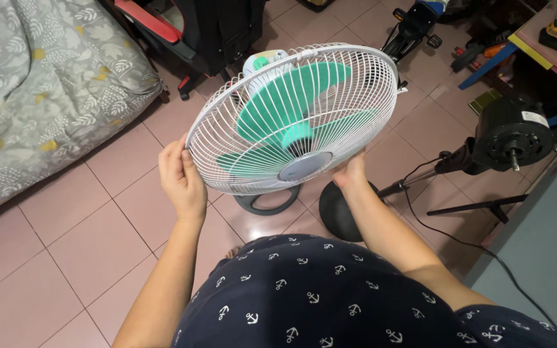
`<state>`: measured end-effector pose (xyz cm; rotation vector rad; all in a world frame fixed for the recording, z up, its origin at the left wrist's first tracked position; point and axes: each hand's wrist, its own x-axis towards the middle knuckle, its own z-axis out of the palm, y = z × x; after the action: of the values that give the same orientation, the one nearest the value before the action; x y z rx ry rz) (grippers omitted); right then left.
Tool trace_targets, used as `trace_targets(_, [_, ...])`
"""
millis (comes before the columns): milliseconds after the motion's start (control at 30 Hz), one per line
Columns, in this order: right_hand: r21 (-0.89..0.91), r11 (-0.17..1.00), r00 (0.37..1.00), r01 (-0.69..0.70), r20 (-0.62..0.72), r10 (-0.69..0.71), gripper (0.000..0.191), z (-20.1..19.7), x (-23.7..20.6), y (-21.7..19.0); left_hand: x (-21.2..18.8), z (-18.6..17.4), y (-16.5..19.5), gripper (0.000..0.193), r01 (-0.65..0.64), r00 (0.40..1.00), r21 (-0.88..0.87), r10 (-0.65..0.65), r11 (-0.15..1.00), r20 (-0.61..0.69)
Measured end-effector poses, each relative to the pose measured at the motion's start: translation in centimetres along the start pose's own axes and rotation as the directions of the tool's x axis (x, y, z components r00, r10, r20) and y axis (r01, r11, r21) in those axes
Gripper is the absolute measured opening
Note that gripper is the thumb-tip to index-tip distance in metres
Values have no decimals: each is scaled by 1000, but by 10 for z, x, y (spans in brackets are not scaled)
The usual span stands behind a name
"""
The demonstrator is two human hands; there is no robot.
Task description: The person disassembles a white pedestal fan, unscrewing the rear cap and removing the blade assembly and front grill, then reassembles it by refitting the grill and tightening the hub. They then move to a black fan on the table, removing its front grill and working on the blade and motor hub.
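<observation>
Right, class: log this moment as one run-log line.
left hand: grips fan guard rim | right hand: holds guard's lower right edge | green blades: inside | black motor stand: on floor, right

Glossy pink square floor tiles [66, 232] spread below the grip. Far to its left lies a grey leaf-patterned bed cover [40, 84]. Beyond it stands a black chair with red trim [188, 29]. To the right sits a flat grey-green surface [543, 245], near a black motor on a stand [507, 135].
</observation>
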<state>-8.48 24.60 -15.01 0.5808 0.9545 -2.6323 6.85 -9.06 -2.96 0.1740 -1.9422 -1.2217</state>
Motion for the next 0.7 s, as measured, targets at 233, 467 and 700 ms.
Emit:
trace_targets(233, [-27, 999, 999, 30, 16, -30, 64, 21, -8, -3, -5, 1, 7, 103, -78, 984, 5, 76, 997, 164])
trace_targets(467, [-132, 990, 999, 54, 5, -53, 70, 11, -6, -3, 5, 0, 19, 122, -158, 966, 35, 147, 987, 213])
trace_targets(700, [-352, 717, 782, 601, 76, -619, 85, 1, 6, -53, 3, 3, 17, 118, -167, 967, -3, 164, 986, 196])
